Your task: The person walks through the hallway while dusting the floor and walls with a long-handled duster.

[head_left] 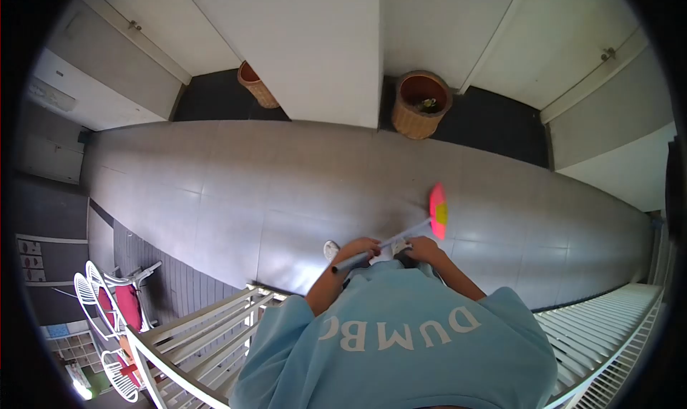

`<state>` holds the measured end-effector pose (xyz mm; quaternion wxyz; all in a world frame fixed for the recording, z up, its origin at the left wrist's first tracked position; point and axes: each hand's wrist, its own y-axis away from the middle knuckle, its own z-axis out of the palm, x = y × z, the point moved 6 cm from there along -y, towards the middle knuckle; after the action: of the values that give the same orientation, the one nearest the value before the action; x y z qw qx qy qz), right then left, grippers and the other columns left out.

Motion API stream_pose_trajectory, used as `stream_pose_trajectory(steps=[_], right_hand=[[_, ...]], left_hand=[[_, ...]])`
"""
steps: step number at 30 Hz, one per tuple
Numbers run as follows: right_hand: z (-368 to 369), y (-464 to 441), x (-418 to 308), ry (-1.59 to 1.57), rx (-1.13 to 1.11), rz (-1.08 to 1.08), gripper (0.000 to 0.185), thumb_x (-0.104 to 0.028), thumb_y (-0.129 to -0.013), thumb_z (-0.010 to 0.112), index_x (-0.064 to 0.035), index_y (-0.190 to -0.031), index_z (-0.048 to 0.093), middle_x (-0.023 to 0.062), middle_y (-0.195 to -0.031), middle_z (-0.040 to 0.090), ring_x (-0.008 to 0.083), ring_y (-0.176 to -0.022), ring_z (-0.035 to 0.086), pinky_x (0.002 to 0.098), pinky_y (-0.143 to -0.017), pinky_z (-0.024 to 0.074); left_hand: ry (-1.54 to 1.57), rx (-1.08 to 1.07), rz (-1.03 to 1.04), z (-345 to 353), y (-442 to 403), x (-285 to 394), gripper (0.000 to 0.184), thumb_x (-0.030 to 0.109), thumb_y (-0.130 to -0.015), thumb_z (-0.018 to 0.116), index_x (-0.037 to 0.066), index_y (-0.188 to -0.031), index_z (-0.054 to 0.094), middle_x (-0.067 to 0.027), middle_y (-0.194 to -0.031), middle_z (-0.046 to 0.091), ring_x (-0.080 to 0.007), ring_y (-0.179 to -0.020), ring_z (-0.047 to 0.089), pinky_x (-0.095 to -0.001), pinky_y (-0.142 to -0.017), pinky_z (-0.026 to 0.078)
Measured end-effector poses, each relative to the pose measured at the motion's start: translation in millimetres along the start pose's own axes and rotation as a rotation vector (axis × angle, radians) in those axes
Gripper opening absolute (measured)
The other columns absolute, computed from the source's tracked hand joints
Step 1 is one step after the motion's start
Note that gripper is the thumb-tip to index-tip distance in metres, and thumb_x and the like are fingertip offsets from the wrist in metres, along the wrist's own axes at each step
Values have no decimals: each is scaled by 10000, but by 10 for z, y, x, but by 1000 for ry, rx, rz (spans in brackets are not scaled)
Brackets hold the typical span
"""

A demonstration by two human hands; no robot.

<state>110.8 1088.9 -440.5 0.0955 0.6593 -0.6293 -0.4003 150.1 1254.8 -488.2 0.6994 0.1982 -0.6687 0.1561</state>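
Judged in hand, from grip and posture: a sweeping stroke across large, grey, faintly glossy floor tiles (322, 173). Found with left hand (363, 247): fingers closed around a slim, pale grey, tubular broom handle (402, 235), a little below its dark-capped upper end. Found with right hand (422, 249): fingers curled just beside the same handle, nearer the sweeping end; cannot tell whether gripping, touching or apart.

Located ahead of both hands and slightly to the right: a bright pink, narrow, wedge-like broom head with a yellow middle (439, 211), over open tile. Slightly blurred in outline; cannot confirm contact with the floor. Judged requirement for the next move: firm hold on the handle, broom head flat to the tile, stroke clear of the wall-side items.

Noted on materials: a round, tan, woven wicker basket (418, 120), coarse in weave, reddish-brown inside, with small yellow-green contents, too small to identify. Noted farther left: a similar tan wicker basket (262, 90), partly hidden by a smooth, white, flat-faced wall projection (315, 51). Dark, matt floor sections (497, 126) in the recesses. Close to the body: white, evenly slatted railing (608, 322), material undetermined, and a soft, light blue shirt with white lettering (401, 369), loosely creased.
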Motion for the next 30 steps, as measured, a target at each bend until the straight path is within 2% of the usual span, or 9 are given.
stream_pose_trajectory(steps=[2,4,7,11,16,18,21,24,30], right_hand=[[99,-260,-454,-36,19,-72,383,-322,-685,561,-98,-996,551,114,-941,580,284,-876,541,376,-750,435],[224,-543,-957,-50,66,-223,346,-290,-695,543,-111,-990,546,116,-950,568,277,-894,531,394,-754,428],[154,-783,-1840,-68,39,-333,339,-265,-697,532,-124,-1005,537,112,-958,563,268,-906,529,398,-758,429],[165,-875,-2589,-152,73,-499,310,-237,-706,515,-100,-983,546,126,-927,567,285,-876,524,392,-761,416],[346,-1031,-2700,-87,26,-435,305,-230,-702,510,-107,-978,549,116,-933,571,280,-886,529,392,-754,427],[383,-1073,-2628,-33,-27,-368,307,-231,-699,515,-118,-983,553,107,-964,568,266,-917,527,385,-764,433],[296,-1018,-2482,-92,2,-288,317,-235,-701,513,-114,-992,547,117,-933,576,280,-887,538,385,-759,434],[264,-1046,-2376,-165,40,-287,277,-257,-716,518,-87,-929,567,120,-833,596,282,-791,559,384,-702,440],[-543,-1202,-2511,-351,-16,-374,202,-215,-713,552,-65,-846,577,79,-729,596,196,-689,564,294,-634,442]], left_hand=[[588,240,-832,-394,670,-234,338,92,-735,510,-12,-1056,501,-41,-671,550,-92,-406,437,-215,-373,370],[410,194,-899,-868,1273,252,441,79,-744,504,-24,-1161,407,-45,-691,552,-92,-408,446,-210,-365,377],[423,302,-621,-1679,2687,-444,434,41,-726,528,-13,-1143,422,-76,-675,561,-105,-416,464,-217,-368,381],[714,748,-975,-2381,3772,22,267,7,-712,542,-25,-966,464,-96,-586,532,-140,-380,474,-251,-319,368],[-223,827,-1102,-2998,4129,-356,36,17,-641,483,1,-610,475,-130,-503,524,-225,-383,527,-329,-359,425],[-435,937,-1061,-3128,4231,-641,31,22,-632,488,-8,-631,481,-148,-509,532,-241,-412,550,-341,-382,440],[-465,852,-1056,-2738,3673,566,252,24,-646,507,-67,-882,505,-154,-563,548,-226,-439,557,-323,-388,441],[80,882,-924,-2555,3447,1047,625,34,-672,546,8,-1250,310,-99,-612,547,-135,-398,486,-269,-350,393],[320,539,-752,-2606,2086,775,574,54,-679,563,12,-1217,366,-78,-659,560,-106,-384,434,-240,-348,374]])
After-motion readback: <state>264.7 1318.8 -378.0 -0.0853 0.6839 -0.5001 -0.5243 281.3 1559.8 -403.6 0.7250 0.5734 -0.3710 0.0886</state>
